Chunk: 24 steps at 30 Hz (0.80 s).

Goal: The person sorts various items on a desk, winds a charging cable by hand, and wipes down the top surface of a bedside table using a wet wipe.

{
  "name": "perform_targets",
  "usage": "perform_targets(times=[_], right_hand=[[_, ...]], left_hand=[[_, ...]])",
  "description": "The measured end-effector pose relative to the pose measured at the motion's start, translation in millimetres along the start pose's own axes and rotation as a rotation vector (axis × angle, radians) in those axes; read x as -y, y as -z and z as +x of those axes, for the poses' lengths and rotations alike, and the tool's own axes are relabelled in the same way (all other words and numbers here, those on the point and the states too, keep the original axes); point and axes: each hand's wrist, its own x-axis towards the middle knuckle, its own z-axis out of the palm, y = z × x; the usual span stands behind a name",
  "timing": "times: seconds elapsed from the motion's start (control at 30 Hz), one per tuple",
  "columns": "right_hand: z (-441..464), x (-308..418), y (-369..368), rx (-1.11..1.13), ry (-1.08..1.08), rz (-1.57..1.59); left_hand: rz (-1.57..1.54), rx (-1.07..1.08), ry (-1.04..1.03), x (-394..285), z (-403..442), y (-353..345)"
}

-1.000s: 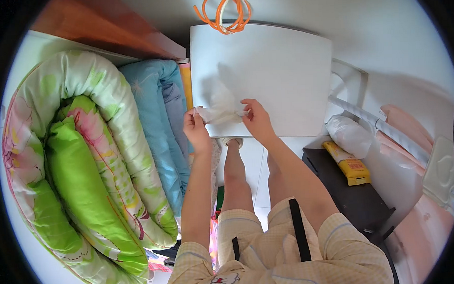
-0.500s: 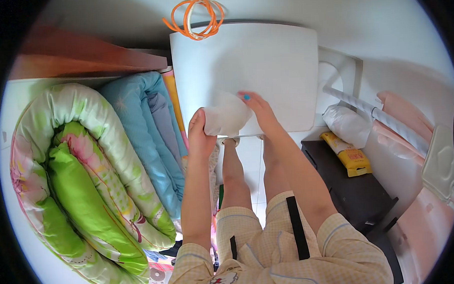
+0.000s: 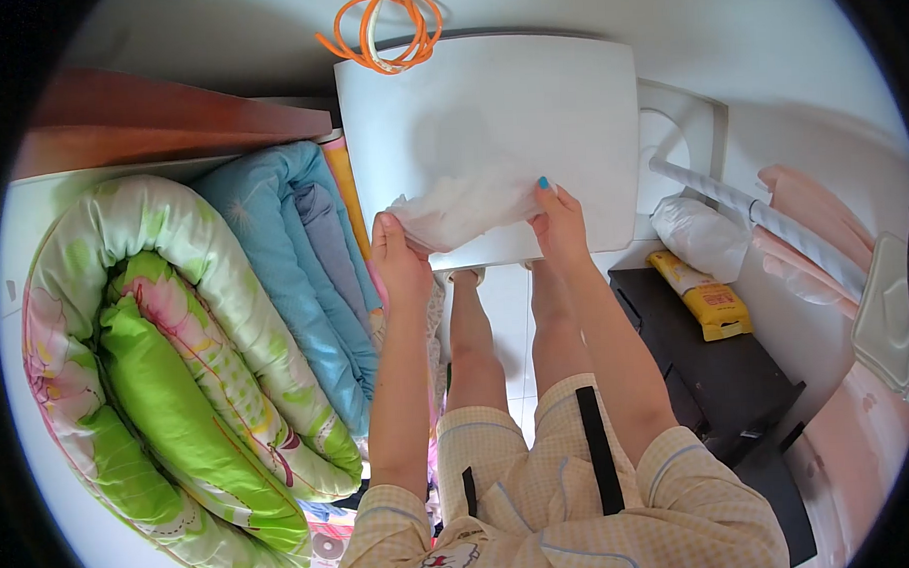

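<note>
A thin, crumpled white wipe [image 3: 467, 211] is stretched between my two hands over the front of a white flat top [image 3: 528, 101] with rounded corners. My left hand [image 3: 398, 256] pinches its left end, thumb on top. At the other end, my right hand [image 3: 557, 220] grips it between thumb and fingers; a blue nail shows there. The sheet sags in loose folds, its near edge close to the front edge of the white top.
Coiled orange tubing [image 3: 386, 31] hangs at the back. Left stand a rolled green floral quilt [image 3: 191, 343] and a folded blue quilt [image 3: 283, 250]. To the right, a yellow packet [image 3: 703, 295] and a white plastic bag [image 3: 698, 237] lie by a dark cabinet [image 3: 708, 365].
The wipe, bunched and blurred before, is now spread wide between both hands. My right hand has moved right and closed on its edge; my left hand keeps its hold.
</note>
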Motion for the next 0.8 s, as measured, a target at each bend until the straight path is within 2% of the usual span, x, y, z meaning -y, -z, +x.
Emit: perform_targets(times=[0.03,0.07,0.13,0.2,0.37,0.43,0.5,0.53,0.6,0.63,0.67,0.73,0.77,0.8], right_hand=[[-5,3,-2,0.010,0.012,0.149],[-6,2,4,0.010,0.013,0.146],[-10,2,20,0.159,-0.070,0.321],[-16,-3,23,0.159,-0.081,0.296],[-24,2,16,0.125,-0.097,0.240],[-19,4,16,0.174,-0.106,0.109],[-12,1,21,0.202,-0.133,-0.003],[-9,-1,24,0.231,-0.161,-0.115],[-6,3,26,0.253,-0.188,-0.209],[-7,7,25,0.275,-0.217,-0.301],[-7,11,23,0.273,-0.219,-0.299],[-7,18,22,0.207,-0.168,-0.450],[-4,17,24,0.206,-0.168,-0.449],[-1,14,29,0.143,-0.127,-0.325]], left_hand=[[-0.003,0.000,0.000,2,-1,0],[-0.090,0.023,0.017,4,-2,0],[-0.179,0.042,0.036,11,-5,3],[-0.401,0.011,0.157,22,-10,8],[-0.555,-0.070,0.239,55,-8,25],[-0.628,-0.084,0.270,51,-5,29],[-0.452,0.227,0.686,37,-2,36],[-0.452,0.227,0.688,33,0,33],[0.032,0.297,0.961,30,9,26],[0.194,0.273,0.931,38,13,30],[0.196,0.272,0.934,41,16,30],[0.585,0.457,0.835,39,19,20],[0.585,0.458,0.835,40,23,20],[0.669,0.440,0.712,42,26,19]])
